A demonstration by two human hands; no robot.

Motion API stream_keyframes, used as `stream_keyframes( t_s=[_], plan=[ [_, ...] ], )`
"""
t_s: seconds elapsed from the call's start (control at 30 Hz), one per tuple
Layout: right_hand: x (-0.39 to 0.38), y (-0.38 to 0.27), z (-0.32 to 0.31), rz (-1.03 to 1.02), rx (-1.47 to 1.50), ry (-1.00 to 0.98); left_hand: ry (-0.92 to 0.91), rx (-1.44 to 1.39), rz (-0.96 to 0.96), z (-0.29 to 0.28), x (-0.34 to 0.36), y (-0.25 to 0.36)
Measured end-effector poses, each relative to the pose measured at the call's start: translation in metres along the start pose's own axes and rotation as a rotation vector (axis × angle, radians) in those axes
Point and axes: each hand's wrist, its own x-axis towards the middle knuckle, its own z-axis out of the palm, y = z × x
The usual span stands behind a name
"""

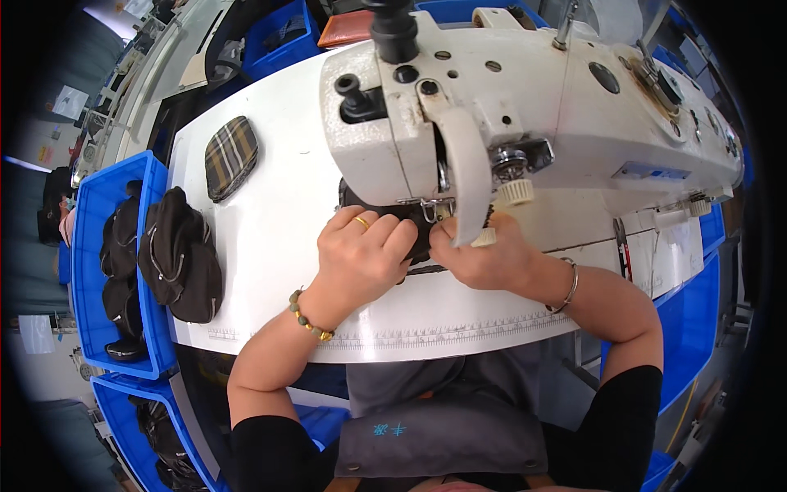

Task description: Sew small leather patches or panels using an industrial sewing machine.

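Note:
A white industrial sewing machine [533, 98] stands over the table, its needle area above a dark fabric piece [416, 239]. My left hand [365, 254] grips this piece just left of the presser foot with curled fingers, a yellow ring on one. Right of the foot, my right hand [484, 254] holds the same piece, its fingertips partly hidden behind the machine's white guard. The exact shape of the fabric is mostly covered by both hands and the machine head.
A plaid padded piece [231, 157] and black bags [176, 254] lie on the white table [270, 328]. Blue bins [82, 279] with black items flank it at left; more blue bins [684, 328] are at right, near dark snips [621, 250]. A person [59, 215] is partly visible far left.

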Motion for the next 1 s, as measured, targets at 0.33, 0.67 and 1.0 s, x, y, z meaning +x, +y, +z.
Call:
stream_keyframes(
  t_s=[0.33, 0.67, 1.0],
  plan=[
    [0.005, 0.001, -0.006, -0.084, -0.042, 0.077, -0.375, -0.328, -0.322, -0.028, 0.004, -0.007],
    [0.004, -0.005, -0.005, -0.031, -0.028, 0.072, -0.443, -0.457, -0.324, -0.008, 0.0, -0.012],
    [-0.003, -0.026, -0.023, 0.219, 0.268, -0.246, -0.445, -0.643, -0.432, -0.01, 0.001, -0.006]
  ],
)
